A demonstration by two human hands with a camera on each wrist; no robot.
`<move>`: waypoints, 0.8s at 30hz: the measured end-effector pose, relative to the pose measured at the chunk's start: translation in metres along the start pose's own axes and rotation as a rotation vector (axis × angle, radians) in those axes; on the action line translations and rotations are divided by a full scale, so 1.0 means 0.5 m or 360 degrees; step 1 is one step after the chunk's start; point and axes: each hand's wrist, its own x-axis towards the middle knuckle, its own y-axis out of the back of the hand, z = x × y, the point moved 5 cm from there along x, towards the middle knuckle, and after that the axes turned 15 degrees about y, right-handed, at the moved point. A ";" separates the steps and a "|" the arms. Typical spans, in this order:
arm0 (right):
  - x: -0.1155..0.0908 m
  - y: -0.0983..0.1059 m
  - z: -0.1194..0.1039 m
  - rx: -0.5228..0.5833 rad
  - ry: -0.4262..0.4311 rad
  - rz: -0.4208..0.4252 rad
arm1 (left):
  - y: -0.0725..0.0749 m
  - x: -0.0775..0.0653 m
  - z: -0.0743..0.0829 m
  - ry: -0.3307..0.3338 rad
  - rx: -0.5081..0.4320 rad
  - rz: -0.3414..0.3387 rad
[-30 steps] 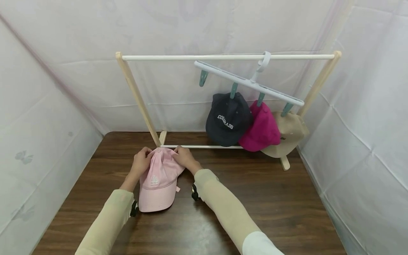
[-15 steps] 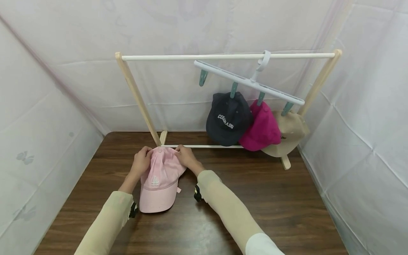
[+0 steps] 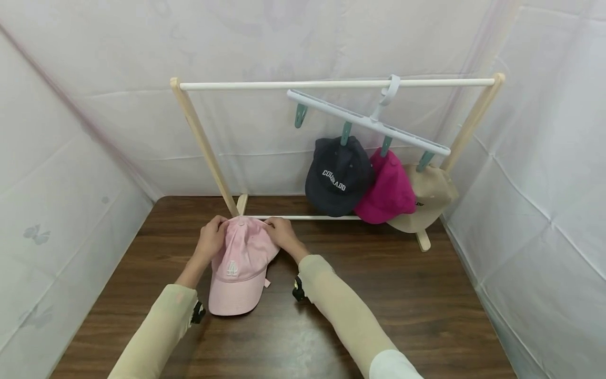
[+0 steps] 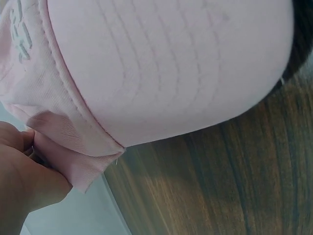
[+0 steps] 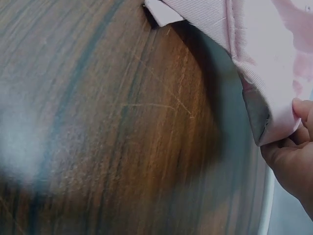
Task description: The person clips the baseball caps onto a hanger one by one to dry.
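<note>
A pink baseball cap [image 3: 243,263] with a white LA emblem is held at the left of the table, its brim toward me. My left hand [image 3: 211,239] pinches the left side of its crown; in the left wrist view the fingers [image 4: 29,181] grip the folded pink cloth beside the brim [image 4: 166,68]. On the opposite side my right hand [image 3: 284,235] pinches the crown's upper right. The right wrist view shows thumb and fingers [image 5: 293,161] curled on the cap's cloth edge [image 5: 276,115]. A short strap end [image 5: 164,12] sticks out from the cap.
Behind stands a rack with a white top rod [image 3: 265,85]. A white clip hanger [image 3: 364,122] hangs tilted from it, carrying a navy cap [image 3: 338,179], a magenta cap [image 3: 388,189] and a beige cap [image 3: 428,197]. Its leftmost green clip [image 3: 300,116] holds nothing. White cloth walls surround the wooden table [image 3: 379,284].
My right hand has shifted slightly to the right, and the cap's crown is spread a little wider. My left hand has stayed nearly in place. The hanging caps look unchanged.
</note>
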 end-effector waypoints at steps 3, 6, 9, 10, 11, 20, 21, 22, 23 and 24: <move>-0.005 0.000 0.006 0.0023 -0.0031 0.0027 | 0.000 -0.004 0.003 -0.0011 -0.0002 0.0002; -0.009 0.001 0.008 0.0067 -0.0059 0.0050 | -0.001 -0.007 0.007 -0.0031 -0.0007 0.0010; -0.011 0.004 0.009 0.0101 -0.0069 0.0074 | 0.000 -0.008 0.012 -0.0048 -0.0011 0.0026; -0.011 0.005 0.008 0.0111 -0.0066 0.0085 | 0.001 -0.008 0.013 -0.0052 -0.0015 0.0030; -0.012 0.007 0.007 0.0126 -0.0058 0.0099 | 0.002 -0.008 0.015 -0.0058 -0.0016 0.0036; -0.017 0.012 0.012 0.0155 -0.0042 0.0152 | 0.001 -0.013 0.033 -0.0056 0.0027 0.0141; -0.018 0.013 0.012 0.0159 -0.0041 0.0155 | 0.001 -0.015 0.034 -0.0047 0.0022 0.0143; -0.019 0.015 0.011 0.0167 -0.0040 0.0159 | 0.001 -0.017 0.036 -0.0041 0.0016 0.0143; -0.020 0.016 0.010 0.0178 -0.0037 0.0163 | 0.001 -0.019 0.037 -0.0048 0.0015 0.0142; -0.020 0.018 0.009 0.0191 -0.0035 0.0168 | 0.000 -0.021 0.038 -0.0045 0.0012 0.0138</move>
